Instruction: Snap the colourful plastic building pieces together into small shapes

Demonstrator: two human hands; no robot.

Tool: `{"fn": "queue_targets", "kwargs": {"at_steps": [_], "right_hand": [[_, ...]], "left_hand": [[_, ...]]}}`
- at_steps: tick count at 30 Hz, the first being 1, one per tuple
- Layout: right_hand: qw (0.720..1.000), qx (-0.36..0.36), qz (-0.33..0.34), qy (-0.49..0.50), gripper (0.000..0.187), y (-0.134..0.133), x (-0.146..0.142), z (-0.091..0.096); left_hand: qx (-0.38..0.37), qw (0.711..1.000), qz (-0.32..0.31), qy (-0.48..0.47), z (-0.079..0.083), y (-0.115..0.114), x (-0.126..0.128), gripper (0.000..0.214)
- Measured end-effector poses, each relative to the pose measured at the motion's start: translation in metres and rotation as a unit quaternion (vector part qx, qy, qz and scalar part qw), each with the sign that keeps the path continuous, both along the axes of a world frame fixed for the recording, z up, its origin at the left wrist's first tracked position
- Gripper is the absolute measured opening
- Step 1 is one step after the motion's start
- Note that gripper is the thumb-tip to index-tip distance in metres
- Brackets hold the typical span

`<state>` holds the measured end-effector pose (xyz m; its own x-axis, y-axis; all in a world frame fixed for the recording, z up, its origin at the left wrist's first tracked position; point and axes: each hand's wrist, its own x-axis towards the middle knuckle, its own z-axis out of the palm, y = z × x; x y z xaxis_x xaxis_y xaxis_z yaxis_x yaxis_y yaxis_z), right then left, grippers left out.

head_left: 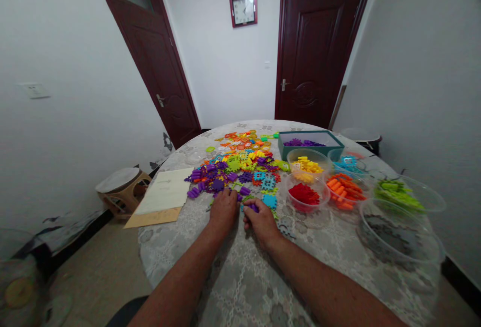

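A wide heap of colourful interlocking plastic pieces [236, 167] covers the far middle of the round table, with purple ones at its near edge. My right hand [261, 222] pinches a small purple plastic piece [253, 208] between its fingers and thumb. Just left of it, my left hand [223, 210] rests palm down at the heap's near edge, its fingers curled over loose pieces. Whether those fingers hold anything is hidden. A blue square piece [269, 201] lies just beyond my right hand.
Clear bowls hold yellow [308, 166], red [303, 194], orange [345, 193] and green [398, 194] pieces at the right. A teal box [310, 142] holds purple pieces. A large clear bowl [398, 232] stands nearer me. Paper [163, 191] lies on cardboard [154, 217] at the left.
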<state>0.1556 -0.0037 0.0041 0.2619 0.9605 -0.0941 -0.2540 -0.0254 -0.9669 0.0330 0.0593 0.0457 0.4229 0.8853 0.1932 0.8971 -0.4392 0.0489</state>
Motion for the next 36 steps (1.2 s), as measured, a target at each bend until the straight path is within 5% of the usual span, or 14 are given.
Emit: {"fn": "queue_targets", "kwargs": {"at_steps": [16, 20, 24, 30, 36], "right_hand": [[0.999, -0.022, -0.001, 0.047, 0.041, 0.006, 0.002, 0.001], [0.991, -0.024, -0.008, 0.133, 0.05, 0.003, 0.001, 0.006], [0.967, -0.003, 0.032, 0.251, 0.055, -0.004, 0.0, 0.013], [0.981, -0.002, 0.108, 0.159, 0.043, -0.01, 0.002, 0.013], [0.99, -0.018, 0.056, 0.128, 0.042, -0.009, 0.002, 0.013]], "left_hand": [[0.025, 0.997, 0.007, -0.071, -0.007, 0.002, -0.004, 0.014], [0.014, 0.971, -0.059, -0.231, 0.003, -0.013, -0.016, 0.019], [-0.02, 0.953, -0.131, -0.273, 0.008, -0.043, -0.023, 0.026], [-0.025, 0.95, -0.128, -0.282, -0.004, -0.062, -0.025, 0.023], [-0.018, 0.958, -0.129, -0.256, -0.003, -0.032, -0.044, 0.033]]}}
